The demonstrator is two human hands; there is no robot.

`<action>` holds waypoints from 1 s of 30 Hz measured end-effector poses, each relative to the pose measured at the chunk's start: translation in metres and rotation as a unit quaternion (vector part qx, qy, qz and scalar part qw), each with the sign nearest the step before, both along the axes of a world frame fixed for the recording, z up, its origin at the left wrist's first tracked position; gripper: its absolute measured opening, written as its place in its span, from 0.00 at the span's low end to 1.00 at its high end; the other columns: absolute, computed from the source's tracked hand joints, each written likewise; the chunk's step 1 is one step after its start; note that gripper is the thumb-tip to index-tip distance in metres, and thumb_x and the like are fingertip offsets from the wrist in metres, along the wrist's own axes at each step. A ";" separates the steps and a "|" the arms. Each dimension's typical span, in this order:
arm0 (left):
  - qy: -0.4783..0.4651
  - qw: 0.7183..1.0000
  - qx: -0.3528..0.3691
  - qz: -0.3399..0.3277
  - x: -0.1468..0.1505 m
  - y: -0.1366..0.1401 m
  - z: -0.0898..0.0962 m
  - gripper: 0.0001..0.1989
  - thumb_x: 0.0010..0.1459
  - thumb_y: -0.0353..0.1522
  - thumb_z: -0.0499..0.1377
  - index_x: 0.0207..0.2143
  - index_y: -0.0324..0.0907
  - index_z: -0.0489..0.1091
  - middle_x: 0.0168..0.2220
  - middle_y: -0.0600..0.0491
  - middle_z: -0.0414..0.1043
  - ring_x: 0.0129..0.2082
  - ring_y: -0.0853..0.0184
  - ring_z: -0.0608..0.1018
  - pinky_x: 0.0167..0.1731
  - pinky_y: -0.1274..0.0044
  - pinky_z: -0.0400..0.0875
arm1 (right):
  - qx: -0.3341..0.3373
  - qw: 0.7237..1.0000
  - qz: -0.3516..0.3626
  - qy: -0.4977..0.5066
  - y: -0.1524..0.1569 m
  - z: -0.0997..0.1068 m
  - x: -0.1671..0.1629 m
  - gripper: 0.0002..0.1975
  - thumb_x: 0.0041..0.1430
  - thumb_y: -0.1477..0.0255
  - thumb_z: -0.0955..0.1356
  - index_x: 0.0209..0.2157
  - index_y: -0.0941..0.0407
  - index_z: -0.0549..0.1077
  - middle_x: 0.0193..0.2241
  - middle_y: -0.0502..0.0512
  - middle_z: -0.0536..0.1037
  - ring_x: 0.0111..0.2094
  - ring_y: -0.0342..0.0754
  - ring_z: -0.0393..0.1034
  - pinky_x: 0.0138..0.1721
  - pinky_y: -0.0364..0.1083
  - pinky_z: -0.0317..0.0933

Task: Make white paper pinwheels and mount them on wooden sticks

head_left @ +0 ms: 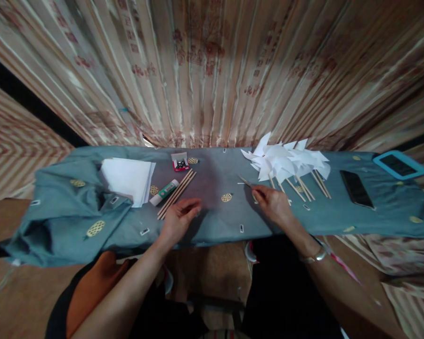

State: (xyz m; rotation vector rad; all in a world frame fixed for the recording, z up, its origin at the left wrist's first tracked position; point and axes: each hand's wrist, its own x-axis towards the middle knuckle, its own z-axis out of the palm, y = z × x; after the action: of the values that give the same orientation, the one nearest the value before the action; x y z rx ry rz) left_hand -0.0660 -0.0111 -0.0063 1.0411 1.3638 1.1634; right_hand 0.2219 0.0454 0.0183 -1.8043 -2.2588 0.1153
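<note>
My left hand [179, 217] hovers over the front of the cloth-covered table, its thumb and fingers drawn together. Whatever lies between those fingertips, if anything, is too small to tell. Beside it are several wooden sticks [176, 195] and a green and white glue stick [164, 192]. My right hand [273, 203] is closed on what look like scissors [246, 181], their pointed metal tip showing to the left; the grip is mostly covered by the fingers. Just beyond that hand lie several white paper pinwheels [286, 157] on wooden sticks, overlapping in a row.
A stack of white paper [127, 181] lies to the left. Behind the sticks stands an open red box [180, 162] with small dark pieces. On the right are a black phone [356, 188] and a blue-framed tablet [399, 165]. A pleated curtain [212, 75] hangs along the back edge.
</note>
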 end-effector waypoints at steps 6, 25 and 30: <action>0.130 0.988 0.069 0.043 -0.040 -0.004 0.008 0.15 0.48 0.40 0.64 0.34 0.40 0.80 0.34 0.47 0.81 0.33 0.61 0.80 0.36 0.72 0.74 | -0.007 0.980 0.160 0.117 -0.011 -0.026 -0.073 0.12 0.67 0.72 0.63 0.41 0.57 0.78 0.39 0.58 0.83 0.41 0.51 0.77 0.47 0.48 0.67; 0.271 0.955 0.108 0.050 -0.084 -0.016 0.020 0.13 0.54 0.37 0.59 0.36 0.41 0.80 0.33 0.49 0.80 0.32 0.63 0.80 0.34 0.75 0.73 | -0.005 0.959 0.213 0.187 0.046 -0.036 -0.174 0.10 0.65 0.75 0.64 0.41 0.55 0.77 0.41 0.55 0.82 0.43 0.49 0.73 0.49 0.48 0.64; 0.289 0.952 0.106 0.015 -0.080 -0.019 0.017 0.13 0.57 0.36 0.58 0.36 0.42 0.80 0.34 0.48 0.80 0.32 0.63 0.80 0.33 0.76 0.72 | -0.010 0.956 0.244 0.159 0.057 -0.017 -0.206 0.10 0.65 0.77 0.64 0.40 0.57 0.78 0.41 0.58 0.82 0.44 0.51 0.73 0.51 0.48 0.62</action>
State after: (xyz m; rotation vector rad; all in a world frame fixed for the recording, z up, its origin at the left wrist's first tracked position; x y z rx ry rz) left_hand -0.1461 -0.0301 0.0108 1.6080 1.7285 1.0845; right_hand 0.0157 0.1020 0.0017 -1.0961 -2.4042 0.4818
